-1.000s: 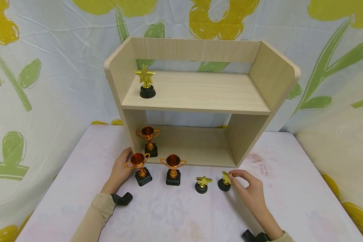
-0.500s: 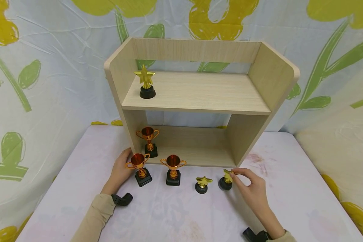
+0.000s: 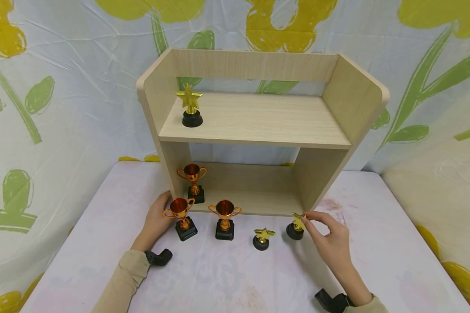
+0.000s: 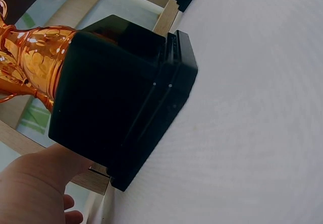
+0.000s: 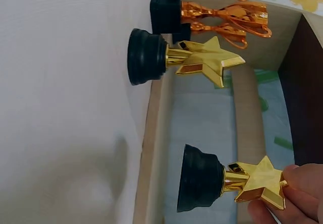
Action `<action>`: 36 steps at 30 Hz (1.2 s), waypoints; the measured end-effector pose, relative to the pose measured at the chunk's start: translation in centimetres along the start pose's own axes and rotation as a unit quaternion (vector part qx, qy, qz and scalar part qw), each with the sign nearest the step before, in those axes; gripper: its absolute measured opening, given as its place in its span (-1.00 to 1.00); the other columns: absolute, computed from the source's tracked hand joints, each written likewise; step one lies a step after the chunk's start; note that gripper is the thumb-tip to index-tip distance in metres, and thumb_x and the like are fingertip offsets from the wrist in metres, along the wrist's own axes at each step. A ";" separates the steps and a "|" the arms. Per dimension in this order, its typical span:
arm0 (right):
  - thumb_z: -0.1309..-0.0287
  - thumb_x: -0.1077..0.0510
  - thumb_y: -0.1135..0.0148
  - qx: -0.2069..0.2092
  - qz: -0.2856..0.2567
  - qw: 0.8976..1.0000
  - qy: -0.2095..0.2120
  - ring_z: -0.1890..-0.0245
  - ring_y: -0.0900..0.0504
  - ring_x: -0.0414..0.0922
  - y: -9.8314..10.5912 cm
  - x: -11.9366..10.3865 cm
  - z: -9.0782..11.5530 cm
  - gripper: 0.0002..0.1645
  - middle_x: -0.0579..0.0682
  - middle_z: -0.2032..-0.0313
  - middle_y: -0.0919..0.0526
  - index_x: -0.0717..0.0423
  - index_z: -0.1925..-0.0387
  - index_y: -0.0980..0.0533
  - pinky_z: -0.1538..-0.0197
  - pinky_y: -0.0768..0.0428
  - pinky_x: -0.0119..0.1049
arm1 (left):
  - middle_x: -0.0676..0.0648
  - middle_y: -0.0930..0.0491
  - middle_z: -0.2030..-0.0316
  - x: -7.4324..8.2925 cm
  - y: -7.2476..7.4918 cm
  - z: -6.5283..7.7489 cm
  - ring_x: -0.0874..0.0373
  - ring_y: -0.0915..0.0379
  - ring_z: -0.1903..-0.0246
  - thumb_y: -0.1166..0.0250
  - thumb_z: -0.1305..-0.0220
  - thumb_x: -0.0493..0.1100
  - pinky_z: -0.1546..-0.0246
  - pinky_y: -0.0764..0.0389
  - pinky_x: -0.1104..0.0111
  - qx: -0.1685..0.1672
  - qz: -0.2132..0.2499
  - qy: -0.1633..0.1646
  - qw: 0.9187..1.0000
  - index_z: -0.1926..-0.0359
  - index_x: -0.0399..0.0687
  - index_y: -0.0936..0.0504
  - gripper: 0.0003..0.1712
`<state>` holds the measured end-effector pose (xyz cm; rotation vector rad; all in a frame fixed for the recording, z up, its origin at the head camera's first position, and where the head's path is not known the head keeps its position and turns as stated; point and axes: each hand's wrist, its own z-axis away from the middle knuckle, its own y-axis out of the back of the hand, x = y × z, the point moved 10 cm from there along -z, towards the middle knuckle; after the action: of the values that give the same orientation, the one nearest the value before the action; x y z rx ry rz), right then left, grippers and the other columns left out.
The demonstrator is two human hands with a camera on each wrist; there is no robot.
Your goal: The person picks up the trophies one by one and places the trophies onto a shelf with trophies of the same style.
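Observation:
My right hand (image 3: 330, 243) pinches a gold star trophy (image 3: 297, 224) by its star. Its round black base hangs off the table in the right wrist view, star (image 5: 260, 181) at the fingertips. A second star trophy (image 3: 262, 237) stands just left of it. At the shelf's lower left corner, my left hand (image 3: 158, 219) grips the side panel, thumb across the front edge and fingers outside. Close beside that hand stands a copper cup trophy (image 3: 180, 213), whose black base (image 4: 111, 103) hides part of the hand in the left wrist view.
A two-tier wooden shelf (image 3: 254, 141) stands at the back of the table. Its upper board holds a star trophy (image 3: 189, 104) at left; its lower board holds a cup trophy (image 3: 193, 180) at left. Another cup trophy (image 3: 224, 215) stands in front.
My right hand has lifted the star trophy and carried it a little right and toward the shelf. The left hand and the other trophies stay put.

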<state>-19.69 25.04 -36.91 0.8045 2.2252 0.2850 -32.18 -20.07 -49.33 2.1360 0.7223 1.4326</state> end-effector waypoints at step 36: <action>0.04 0.52 -0.40 0.048 -0.002 0.999 -0.008 0.26 -0.61 -0.45 3.8 -4.8 -5.2 -0.75 0.11 0.33 -0.74 0.34 0.25 -0.70 0.13 -0.48 -0.57 | -0.35 -0.50 -0.21 -0.8 -0.4 0.1 -0.36 -0.39 -0.21 -0.36 -0.17 -0.11 -0.27 -0.33 -0.15 -0.018 -0.020 0.023 0.999 -0.34 -0.28 -0.40 -0.26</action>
<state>-19.08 25.15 -28.89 0.8500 2.2394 0.1700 -32.38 -20.26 -50.16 2.0559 0.7454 1.4662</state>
